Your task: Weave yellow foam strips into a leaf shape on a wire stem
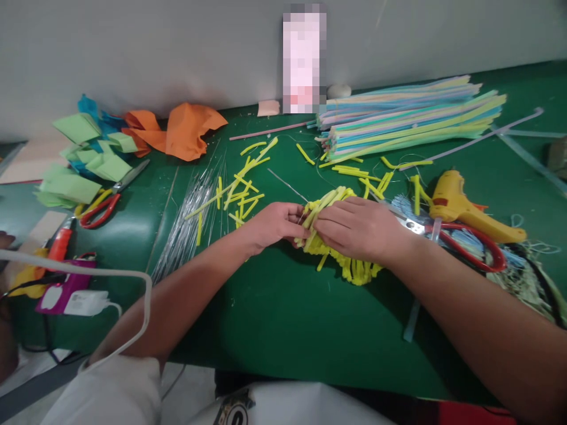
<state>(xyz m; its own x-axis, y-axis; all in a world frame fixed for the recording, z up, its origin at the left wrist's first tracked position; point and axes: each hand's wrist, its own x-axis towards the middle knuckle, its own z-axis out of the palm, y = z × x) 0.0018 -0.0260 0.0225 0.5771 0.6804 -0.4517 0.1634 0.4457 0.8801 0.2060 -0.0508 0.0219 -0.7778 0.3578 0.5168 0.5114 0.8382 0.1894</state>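
Observation:
A bunch of short yellow pipe-cleaner pieces lies on the green table in the middle. My right hand covers the top of the bunch with its fingers curled around it. My left hand meets it from the left, its fingers pinched on the ends of the yellow pieces. A thin metal wire runs up and left from between the hands.
Loose yellow pieces and thin wires lie left of the hands. A yellow glue gun and red-handled scissors sit to the right. Long pastel pipe cleaners lie at the back, orange and green paper and another pair of scissors at left.

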